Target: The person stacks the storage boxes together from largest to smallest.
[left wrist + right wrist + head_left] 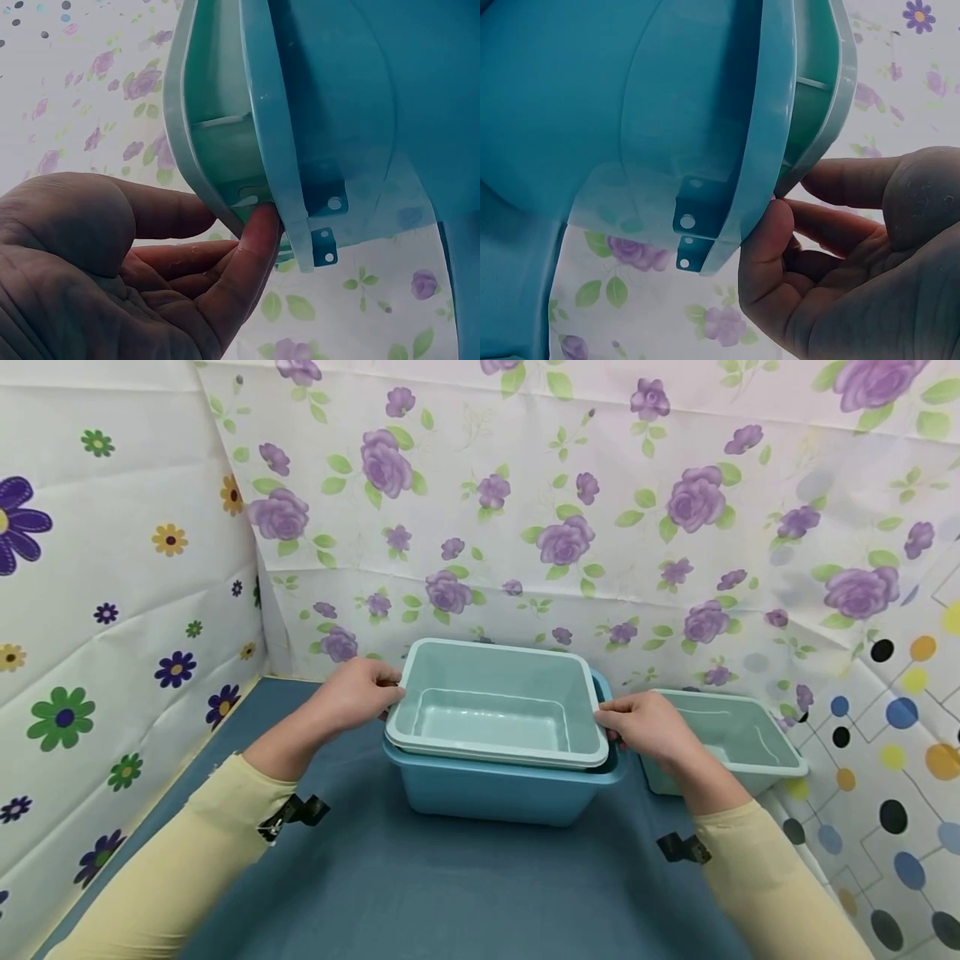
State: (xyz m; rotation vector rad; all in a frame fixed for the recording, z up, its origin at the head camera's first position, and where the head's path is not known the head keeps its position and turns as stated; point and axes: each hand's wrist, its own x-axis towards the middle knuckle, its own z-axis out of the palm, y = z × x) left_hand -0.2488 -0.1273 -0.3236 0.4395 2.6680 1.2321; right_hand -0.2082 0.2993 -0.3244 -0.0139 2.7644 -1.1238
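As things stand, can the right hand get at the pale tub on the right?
Probably, once the right hand lets go of the upper tub, whose rim it pinches. The pale tub stands close beside the blue tub, with only the right forearm in front of part of it.

The back sheet [525,527] (creased horizontally) shows purple roses; the left sheet [127,577] has multicoloured daisies, the right sheet [918,735] coloured dots joined by thin lines; the desk [465,893] is blue.
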